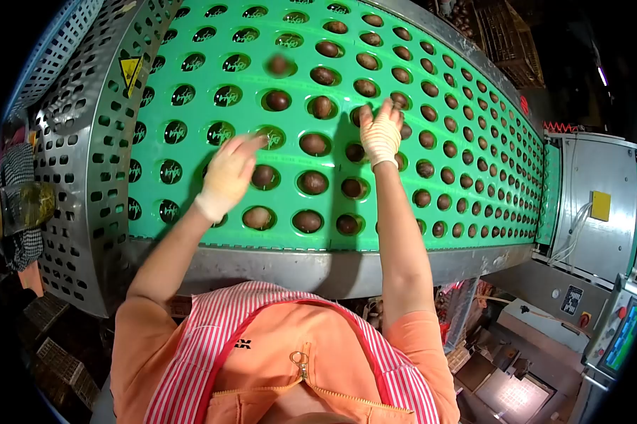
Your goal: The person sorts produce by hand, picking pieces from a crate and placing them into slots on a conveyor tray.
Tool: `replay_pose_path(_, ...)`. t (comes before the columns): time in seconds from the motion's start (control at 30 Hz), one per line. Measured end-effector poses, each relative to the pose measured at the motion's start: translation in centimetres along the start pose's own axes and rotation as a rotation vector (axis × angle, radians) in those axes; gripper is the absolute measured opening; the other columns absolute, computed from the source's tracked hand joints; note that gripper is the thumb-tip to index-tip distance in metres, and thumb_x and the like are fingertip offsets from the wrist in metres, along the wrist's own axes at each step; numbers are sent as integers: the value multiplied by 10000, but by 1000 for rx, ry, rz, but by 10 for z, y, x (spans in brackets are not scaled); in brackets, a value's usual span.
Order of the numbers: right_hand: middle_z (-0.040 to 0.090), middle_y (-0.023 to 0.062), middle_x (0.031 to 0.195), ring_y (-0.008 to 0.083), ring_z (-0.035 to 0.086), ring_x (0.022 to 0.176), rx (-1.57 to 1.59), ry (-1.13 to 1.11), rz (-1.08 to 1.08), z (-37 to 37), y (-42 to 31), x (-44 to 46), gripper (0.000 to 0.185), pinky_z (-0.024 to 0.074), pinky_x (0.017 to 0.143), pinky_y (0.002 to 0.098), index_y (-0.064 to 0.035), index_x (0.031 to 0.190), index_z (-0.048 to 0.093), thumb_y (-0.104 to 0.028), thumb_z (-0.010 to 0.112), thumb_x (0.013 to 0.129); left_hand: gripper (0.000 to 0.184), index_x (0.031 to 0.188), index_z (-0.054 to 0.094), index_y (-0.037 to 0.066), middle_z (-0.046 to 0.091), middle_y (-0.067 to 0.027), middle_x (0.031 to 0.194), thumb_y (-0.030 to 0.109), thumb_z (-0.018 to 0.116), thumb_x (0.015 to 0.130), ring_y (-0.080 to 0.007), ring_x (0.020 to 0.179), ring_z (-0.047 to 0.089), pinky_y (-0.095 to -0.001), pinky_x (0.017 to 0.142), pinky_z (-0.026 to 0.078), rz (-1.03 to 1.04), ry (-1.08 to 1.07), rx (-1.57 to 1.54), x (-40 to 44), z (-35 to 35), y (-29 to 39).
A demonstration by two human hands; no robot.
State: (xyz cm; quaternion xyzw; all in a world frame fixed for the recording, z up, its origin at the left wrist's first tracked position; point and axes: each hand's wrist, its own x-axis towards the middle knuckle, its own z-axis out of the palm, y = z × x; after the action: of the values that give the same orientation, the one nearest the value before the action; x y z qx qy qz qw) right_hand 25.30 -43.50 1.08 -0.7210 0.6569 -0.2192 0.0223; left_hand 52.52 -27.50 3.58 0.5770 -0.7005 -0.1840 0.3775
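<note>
A green conveyor with rows of oval holes carries many dark brown egg-shaped objects. Over its left part is my left hand, fingers stretched toward the right and slightly smeared, nothing seen in them. Their tips are by a hole without a brown object. Farther up, one brown object is blurred, apart from both hands. My right hand reaches over the middle rows with its fingers spread. Its fingertips are close to a brown object; whether they touch it cannot be told. Both hands have a pale, thin covering.
A perforated metal guard with a yellow warning sign borders the left side. The conveyor's metal front edge runs before my body. At right stand a metal housing and a control panel with a lit screen. Crates are stacked behind.
</note>
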Motion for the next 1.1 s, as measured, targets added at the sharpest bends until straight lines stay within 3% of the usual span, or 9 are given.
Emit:
replay_pose_path(0.2,547,154,1331,369,489,1256,-79,-203,-615,5,11,-10,370,389,1058,501,-97,1263,556,-197,587,908,549,1293,569,224,461,-43,1425,3,580,790,-321,1254,472,-443,1013,446,369,-329,339,136,76,-11)
replay_pose_path(0.37,611,185,1159,363,588,1049,218,54,-80,-51,23,-33,436,490,889,456,-89,1205,578,37,612,790,284,1082,623,137,597,-67,1032,308,641,857,-285,1014,578,-425,895,483,197,-464,501,154,103,-11)
replay_pose_path(0.47,645,144,1125,364,605,1026,262,-121,-185,-48,38,-58,416,503,885,438,-106,1205,617,43,593,818,328,1155,627,150,605,-91,1076,322,610,877,-301,1023,576,-425,901,478,137,-360,431,142,105,-20)
replay_pose_path(0.57,648,104,1142,359,588,971,159,-314,-290,-44,32,-68,405,491,868,421,-170,1219,644,-30,638,839,324,1185,626,166,599,-98,1113,291,598,887,-314,1027,573,-430,898,480,180,54,543,126,75,-32)
replay_pose_path(0.63,636,91,1086,332,589,935,135,-217,-227,-34,20,-72,279,500,805,443,-163,1105,677,-104,646,834,315,1188,618,166,579,-110,1142,281,583,897,-320,1044,569,-447,893,480,32,-34,641,115,55,-40)
replay_pose_path(0.67,622,98,1081,331,588,932,51,-197,-216,-27,13,-74,264,502,801,442,-150,1088,678,-107,634,831,319,1194,606,167,559,-129,1157,249,601,886,-348,1054,560,-464,893,477,-164,-295,606,116,50,-43)
replay_pose_path(0.8,563,139,1175,352,585,981,-24,-153,-124,-16,-9,-80,278,518,805,456,-119,1102,648,-125,636,825,345,1204,571,149,587,-146,1122,210,649,873,-393,1045,558,-467,893,477,71,-270,372,113,41,-62)
replay_pose_path(0.9,549,174,1242,382,593,987,249,29,-179,-34,-29,-106,296,526,812,482,-111,1117,632,-148,666,825,314,1131,554,125,621,-131,1112,277,647,874,-345,1042,601,-468,858,508,-41,-309,532,118,37,-47)
replay_pose_path(1.1,577,147,1176,361,593,1035,484,-335,-169,-109,-61,-201,310,515,863,441,-102,1119,630,-173,658,819,356,1081,596,83,668,-195,996,346,626,843,-398,919,642,-508,770,498,-98,-307,600,128,53,-34)
